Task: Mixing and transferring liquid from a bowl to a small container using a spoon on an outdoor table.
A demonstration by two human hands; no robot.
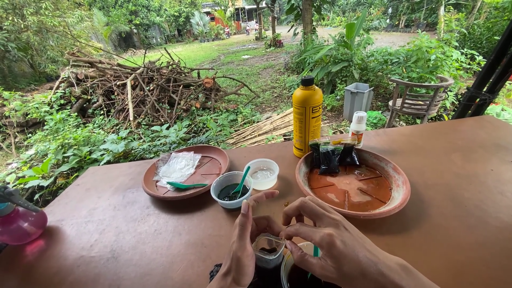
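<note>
Illumination is soft, diffuse daylight entering from the open garden ahead; the scene is evenly bright with no hard glare. Shadows on the worktop [453,186] are faint and short. Focus is sharp throughout, with slight wide-angle bending toward the frame edges.

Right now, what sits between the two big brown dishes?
In the head view, two small round tubs sit between the left dish and the right dish: a cup of dark stuff with a green spoon, and a clear tub.

A reddish-brown table [453,213] stands outdoors in daylight, facing a pile of cut branches [144,88], green shrubs, a lawn and a wooden chair [418,98].
</note>
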